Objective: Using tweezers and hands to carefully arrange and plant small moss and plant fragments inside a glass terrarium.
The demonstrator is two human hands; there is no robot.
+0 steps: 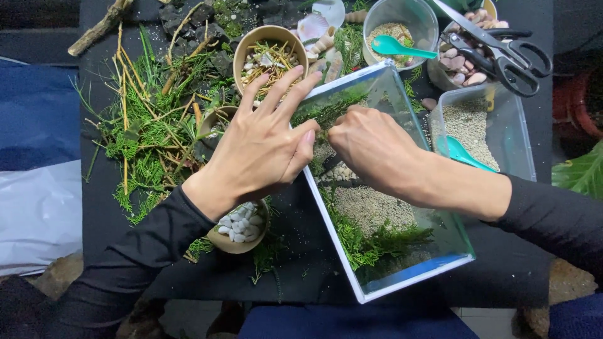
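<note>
Black work mat (pixel 301 263) across the middle of the head view, blue cloth (pixel 38 113) and white sheeting (pixel 34 213) off to the left, a broad green leaf (pixel 581 172) at the right edge. Loose green sprigs and yellow stems (pixel 147 125) spread over the mat's left half, dark rocks (pixel 201 28) and a bare stick (pixel 100 25) at the top.

Rectangular glass tank (pixel 377 282) set diagonally at centre, white-edged, floored with pale sand, small pebbles and green moss. Clear plastic tub of sand (pixel 502 125) just right of it, with a teal scoop (pixel 465 154) inside. Round clear cup of grain (pixel 402 22) above, a teal spoon (pixel 396 47) across its rim. Black-handled scissors (pixel 502 47) lying over a bowl of pinkish stones (pixel 461 66) at top right. Paper bowl of mixed twigs and chips (pixel 270 53) above the left hand, paper bowl of white pebbles (pixel 242 229) beneath the left wrist. Shells (pixel 317 28) near the top.

Left hand (pixel 260 147), black-sleeved, reaching in from lower left, fingers spread apart and flat, fingertips over the tank's upper left rim, thumb touching its side wall, gripping nothing. Right hand (pixel 374 147), from the right, down inside the tank's upper end, fingers curled together among the greenery; whether pinching anything, cannot tell.
</note>
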